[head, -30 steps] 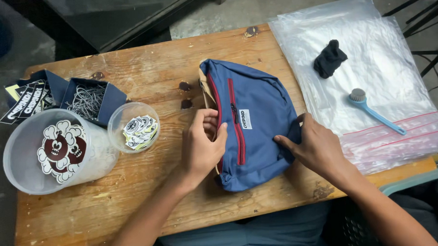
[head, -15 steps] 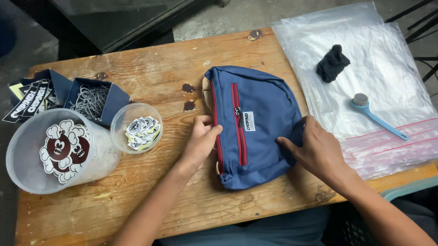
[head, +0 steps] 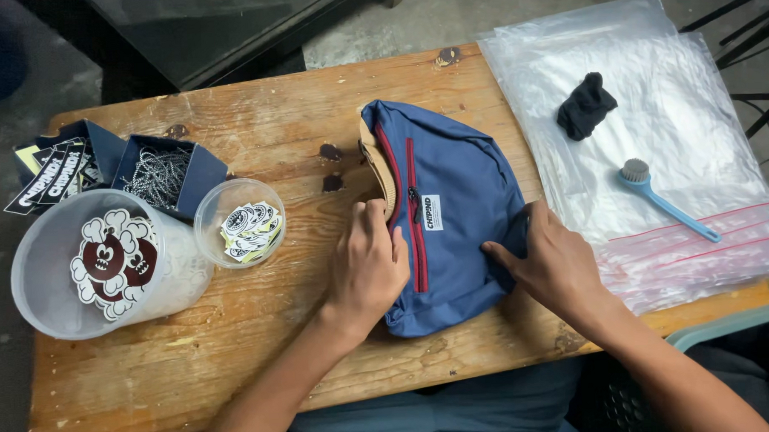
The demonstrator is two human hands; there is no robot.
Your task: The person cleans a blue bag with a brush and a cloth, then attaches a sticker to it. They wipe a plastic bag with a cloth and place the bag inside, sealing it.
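blue waist pouch [head: 452, 209] long axis runs away from body | left hand [head: 367, 268] fingers curled gripping its left zipper edge | right hand [head: 557, 265] flat, pressing right edge

The wooden table [head: 262, 365] has open board along its near edge, in front of the left hand [head: 367, 263], and along its far edge behind the blue pouch [head: 453, 214]. To the left, passage is blocked by a large plastic tub [head: 105, 264], a small clear cup [head: 238, 223] and a dark box of chains [head: 166, 174], standing close together. A bare strip lies between the cup and the pouch. To the right, just beside the right hand [head: 557, 265], stacked plastic bags [head: 680, 137] cover the table, carrying a black cloth [head: 587, 105] and a blue brush [head: 665, 199].
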